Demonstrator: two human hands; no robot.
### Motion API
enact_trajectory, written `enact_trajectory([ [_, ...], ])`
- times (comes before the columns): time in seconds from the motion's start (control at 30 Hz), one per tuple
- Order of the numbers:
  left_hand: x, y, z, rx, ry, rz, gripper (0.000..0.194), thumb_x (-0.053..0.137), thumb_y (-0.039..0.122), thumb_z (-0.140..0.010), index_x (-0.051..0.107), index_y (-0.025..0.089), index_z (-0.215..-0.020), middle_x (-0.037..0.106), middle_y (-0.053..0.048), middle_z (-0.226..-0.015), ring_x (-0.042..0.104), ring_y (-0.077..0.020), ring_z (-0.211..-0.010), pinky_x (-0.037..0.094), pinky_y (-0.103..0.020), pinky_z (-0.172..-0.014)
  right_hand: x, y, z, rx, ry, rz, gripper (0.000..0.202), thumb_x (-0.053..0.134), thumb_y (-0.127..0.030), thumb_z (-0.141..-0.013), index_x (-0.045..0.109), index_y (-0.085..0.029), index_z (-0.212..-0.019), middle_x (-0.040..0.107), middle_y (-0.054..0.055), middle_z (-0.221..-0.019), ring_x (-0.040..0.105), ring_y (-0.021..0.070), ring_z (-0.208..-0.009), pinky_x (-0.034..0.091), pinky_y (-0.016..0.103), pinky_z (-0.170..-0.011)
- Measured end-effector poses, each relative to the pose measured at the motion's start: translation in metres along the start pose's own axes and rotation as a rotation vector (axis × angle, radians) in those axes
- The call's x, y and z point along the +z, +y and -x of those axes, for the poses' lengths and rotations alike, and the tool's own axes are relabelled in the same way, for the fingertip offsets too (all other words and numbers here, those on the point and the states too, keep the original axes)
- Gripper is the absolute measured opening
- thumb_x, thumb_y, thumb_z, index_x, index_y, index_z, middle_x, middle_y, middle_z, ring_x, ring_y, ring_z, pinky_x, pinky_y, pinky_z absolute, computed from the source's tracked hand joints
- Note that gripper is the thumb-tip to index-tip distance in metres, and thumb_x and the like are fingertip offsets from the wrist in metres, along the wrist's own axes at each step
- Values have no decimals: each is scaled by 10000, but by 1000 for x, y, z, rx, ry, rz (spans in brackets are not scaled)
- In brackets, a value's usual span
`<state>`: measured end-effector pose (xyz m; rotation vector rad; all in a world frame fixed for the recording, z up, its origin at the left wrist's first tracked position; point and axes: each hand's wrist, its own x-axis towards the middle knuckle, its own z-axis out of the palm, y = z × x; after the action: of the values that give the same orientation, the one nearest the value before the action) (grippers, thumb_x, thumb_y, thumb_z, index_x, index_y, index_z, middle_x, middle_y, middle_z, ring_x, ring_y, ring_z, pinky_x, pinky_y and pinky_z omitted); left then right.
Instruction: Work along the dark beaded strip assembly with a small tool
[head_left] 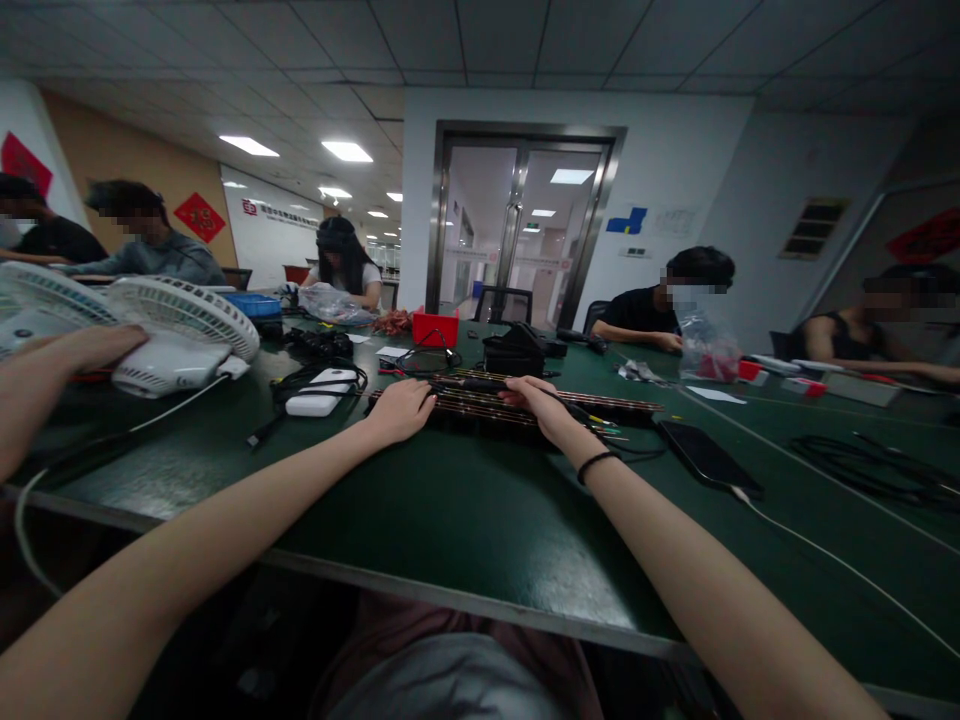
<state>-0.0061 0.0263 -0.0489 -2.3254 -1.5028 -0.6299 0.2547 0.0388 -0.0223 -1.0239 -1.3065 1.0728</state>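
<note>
Both my hands are over a row of long, thin copper-coloured strips or wires (480, 408) lying across the green table. At the row's left end is my left hand (405, 410), palm down with its fingers bent together; what lies under the fingertips is hidden. My right hand (541, 405) is closed, thumb against fingers, around a thin black cable (574, 398) that trails to the right past my wrist. Between the two hands a dark, thicker piece (476, 383) lies above the strips, too blurred to name.
Left stand white fans (176, 330), with another person's hand (97, 350) on one. Near my left hand are a white adapter (322, 393) and coiled black cables. A red bin (436, 328) and black case (514, 350) stand behind; a charging phone (705, 455) lies right. Several people sit around.
</note>
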Motion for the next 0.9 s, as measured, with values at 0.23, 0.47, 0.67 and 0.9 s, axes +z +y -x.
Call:
enact_trajectory([
  [0.23, -1, 0, 0, 9, -17, -14, 384, 395, 274, -1022, 678, 105, -1218, 679, -158, -1318, 624, -280, -1242, 445, -407, -1108, 2, 1, -1, 11, 26, -5, 135, 703, -175, -789, 709, -216, -661, 743, 18, -676, 698, 146, -656, 576, 268, -744],
  [0.47, 3, -3, -1, 17, 9, 3, 381, 420, 271, -1016, 674, 109, -1249, 669, -158, -1346, 622, -281, -1268, 447, -409, -1124, 1, 2, -2, 22, 35, -7, 103, 757, -196, -758, 702, -214, -673, 741, 10, -670, 698, 149, -648, 584, 272, -737],
  [0.67, 7, -3, -2, 20, 10, -20, 428, 394, 264, -1014, 667, 57, -1270, 663, -188, -1345, 611, -290, -1284, 435, -413, -1138, 0, 1, -2, 6, 25, 1, 122, 712, -183, -777, 710, -217, -660, 742, 11, -670, 701, 153, -676, 586, 263, -724],
  [0.9, 7, 0, -3, 17, 27, -18, 440, 388, 251, -999, 671, 60, -1276, 651, -181, -1366, 606, -284, -1289, 436, -414, -1136, 0, -1, 2, -1, 12, 13, 106, 764, -213, -755, 712, -210, -662, 744, 15, -684, 704, 156, -693, 589, 283, -776],
])
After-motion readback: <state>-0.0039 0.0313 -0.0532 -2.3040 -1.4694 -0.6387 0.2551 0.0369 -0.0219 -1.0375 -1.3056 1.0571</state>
